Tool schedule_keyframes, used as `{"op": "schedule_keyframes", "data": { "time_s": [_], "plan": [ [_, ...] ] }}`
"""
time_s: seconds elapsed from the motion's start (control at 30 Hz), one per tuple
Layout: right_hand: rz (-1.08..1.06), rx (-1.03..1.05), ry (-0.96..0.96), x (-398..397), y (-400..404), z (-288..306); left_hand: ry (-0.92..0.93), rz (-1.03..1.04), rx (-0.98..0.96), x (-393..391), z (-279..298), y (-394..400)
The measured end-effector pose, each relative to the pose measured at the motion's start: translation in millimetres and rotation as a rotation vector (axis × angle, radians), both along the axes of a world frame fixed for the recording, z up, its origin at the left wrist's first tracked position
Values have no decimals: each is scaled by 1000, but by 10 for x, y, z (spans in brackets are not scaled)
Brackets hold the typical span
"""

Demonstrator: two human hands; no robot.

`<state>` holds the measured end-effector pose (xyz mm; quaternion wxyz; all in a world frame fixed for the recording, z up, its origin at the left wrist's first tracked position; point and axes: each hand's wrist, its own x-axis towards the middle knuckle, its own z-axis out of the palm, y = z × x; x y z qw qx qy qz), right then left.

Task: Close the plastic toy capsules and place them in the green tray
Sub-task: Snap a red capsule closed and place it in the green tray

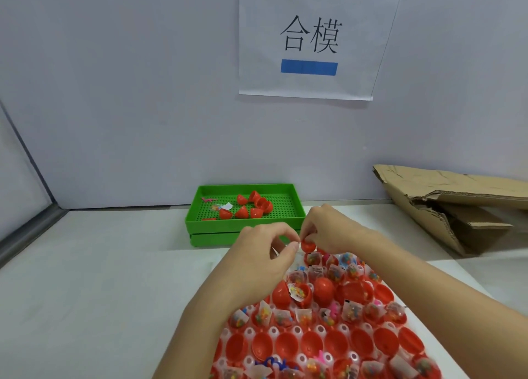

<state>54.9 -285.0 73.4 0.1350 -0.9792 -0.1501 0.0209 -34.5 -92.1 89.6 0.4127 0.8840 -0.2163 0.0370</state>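
Bottom right of frame: we have the red capsule sheet [328, 341], rows of open red halves, many loaded with small bagged toys, some cups bare; one closed red ball [323, 288] sits mid-sheet. Just above it, frame center, our left hand [258, 260] has thumb and forefinger pinched near a bit of clear wrapper; we can't tell whether it holds the wrapper or only touches it. Our right hand [328, 230], fingers curled downward, pinches a red capsule [308, 245] at the sheet's far edge, the two hands nearly touching. Our read: closing step in hand, this capsule being snapped or twisted shut; whether the seam is fully seated is hidden by the fingertips. Next move calls for a firm press until the halves lock, wrapper kept out of the seam, then a short reach forward. Beyond the hands, center frame, the green tray [194, 207] rests on a second green tray, holding several red capsules [251, 208] plus a couple of loose toys. Right edge: flattened cardboard [457, 201]. Top: a paper sign [311, 38] on the wall.
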Motion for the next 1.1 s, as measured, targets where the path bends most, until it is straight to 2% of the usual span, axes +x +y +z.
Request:
{"op": "schedule_keyframes", "data": {
  "time_s": [0.27, 0.43, 0.8, 1.03, 1.1],
  "plan": [
    [-42, 114, -84, -110, 20, 199, -22, 69, -34, 10, -10, -21],
    [-94, 263, -117, -330, 59, 394, 57, 89, -1, -11, -29, -63],
    [-213, 489, -166, -794, 171, 479, 43, 170, -220, -55, 57, -158],
    [-167, 545, -163, -914, 8, 669, 71, 126, -365, -111, 188, -137],
    [-121, 579, -110, -917, -94, 708, 76, 99, -402, -125, 218, -133]
  ]
}}
